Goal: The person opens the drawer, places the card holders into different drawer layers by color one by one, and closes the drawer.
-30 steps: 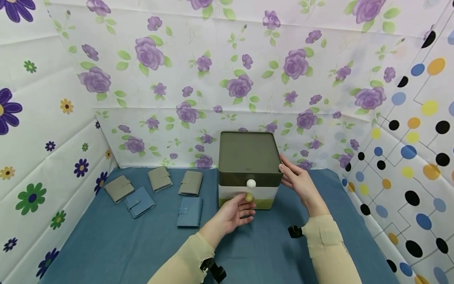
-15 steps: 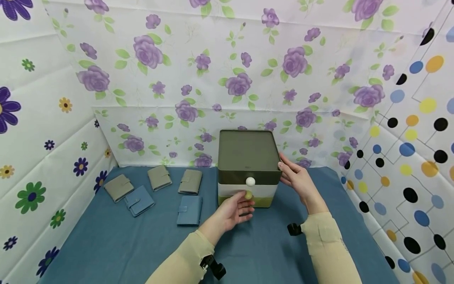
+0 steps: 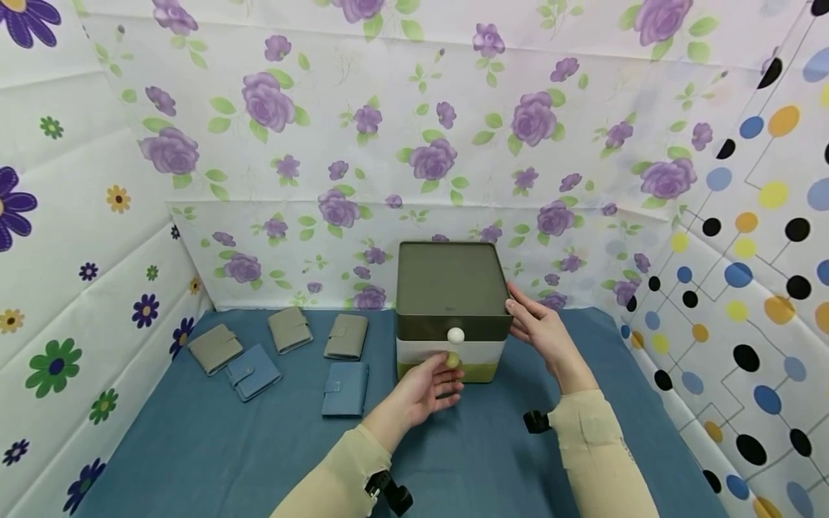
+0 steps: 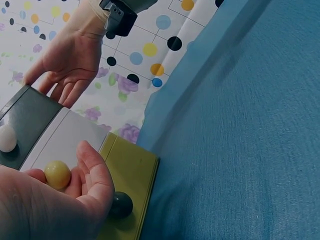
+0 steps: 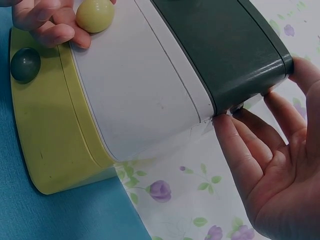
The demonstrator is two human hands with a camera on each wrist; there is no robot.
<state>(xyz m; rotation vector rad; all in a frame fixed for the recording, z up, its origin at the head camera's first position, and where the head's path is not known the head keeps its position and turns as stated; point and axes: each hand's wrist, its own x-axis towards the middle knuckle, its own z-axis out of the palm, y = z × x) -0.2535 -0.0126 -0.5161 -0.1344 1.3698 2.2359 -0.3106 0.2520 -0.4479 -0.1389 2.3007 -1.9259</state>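
A box of three stacked drawers stood on the blue-covered desk, just in front of a white cloth with purple roses. Its top tier was dark green, its middle tier white and its lowest tier yellow-green. The person's left hand was at the front of the box, its grip pinching the yellow-green knob of the white drawer while the remaining fingers fanned out loosely below. A white knob sat directly above on the top drawer, and the left wrist view showed a dark green knob on the lowest one.

The right hand had its grip spread, the fingertips touching the box's right side near the upper front corner.

To the left of the box lay five closed wallets. A grey one lay against a blue one farthest left; two more grey ones lay toward the back, and another blue one lay nearest the left forearm.
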